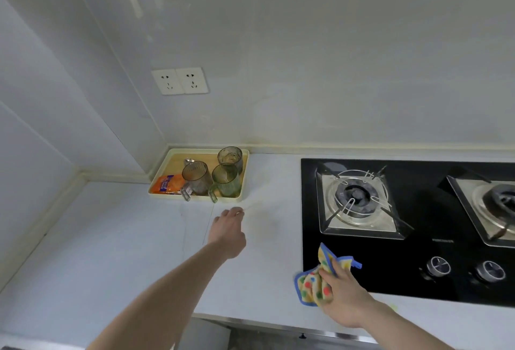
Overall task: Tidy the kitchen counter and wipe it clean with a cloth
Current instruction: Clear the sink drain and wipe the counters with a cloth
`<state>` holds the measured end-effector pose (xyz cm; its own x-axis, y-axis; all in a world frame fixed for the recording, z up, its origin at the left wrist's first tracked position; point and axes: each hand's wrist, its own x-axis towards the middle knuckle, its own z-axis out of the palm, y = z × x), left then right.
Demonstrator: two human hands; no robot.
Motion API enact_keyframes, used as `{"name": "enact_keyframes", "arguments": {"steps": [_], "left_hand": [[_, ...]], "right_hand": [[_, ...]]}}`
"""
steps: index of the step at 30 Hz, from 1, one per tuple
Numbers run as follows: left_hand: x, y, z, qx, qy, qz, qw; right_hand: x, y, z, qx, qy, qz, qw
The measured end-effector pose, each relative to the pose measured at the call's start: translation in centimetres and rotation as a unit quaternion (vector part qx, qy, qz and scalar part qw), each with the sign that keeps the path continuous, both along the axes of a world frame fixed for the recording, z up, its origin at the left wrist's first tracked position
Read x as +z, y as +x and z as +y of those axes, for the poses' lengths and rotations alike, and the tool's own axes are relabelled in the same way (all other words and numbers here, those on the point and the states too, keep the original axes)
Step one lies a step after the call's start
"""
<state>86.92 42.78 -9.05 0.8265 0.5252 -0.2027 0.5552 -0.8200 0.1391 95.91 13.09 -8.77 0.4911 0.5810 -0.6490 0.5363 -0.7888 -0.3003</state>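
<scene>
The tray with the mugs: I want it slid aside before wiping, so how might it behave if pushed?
The tray looks light and would probably slide easily on the smooth counter. The three clear mugs stand tall and close together, so a sharp shove might make them knock or tip. Its raised rim should keep them aboard.

one head-worn view looks forward and down, from close above, onto the counter [117, 252] corner.

Black gas hob [418, 252] right, two knobs [439, 266]; double wall socket [180, 81].
</scene>
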Motion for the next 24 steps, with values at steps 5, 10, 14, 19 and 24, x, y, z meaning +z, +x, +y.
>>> {"name": "enact_keyframes", "arguments": {"steps": [5,10,14,19,24], "left_hand": [[4.3,-1.0,5.2,0.049,0.105,-0.086,0.990],[7.4,0.6,9.6,0.170,0.121,0.012,0.978],[7.9,1.5,12.0,0.210,0.106,0.078,0.969],[7.9,2.6,12.4,0.204,0.062,0.089,0.973],[7.7,1.6,12.0,0.158,0.078,0.078,0.981]], "right_hand": [[-0.3,-0.6,1.3,0.015,0.002,-0.011,1.000],[0.6,-0.7,2.0,0.044,0.005,-0.021,0.999],[0.9,-0.8,2.3,0.049,0.017,-0.033,0.998],[-0.1,-1.3,2.6,0.040,0.023,-0.049,0.998],[-2.6,-1.8,2.8,0.044,0.030,-0.072,0.996]]}}
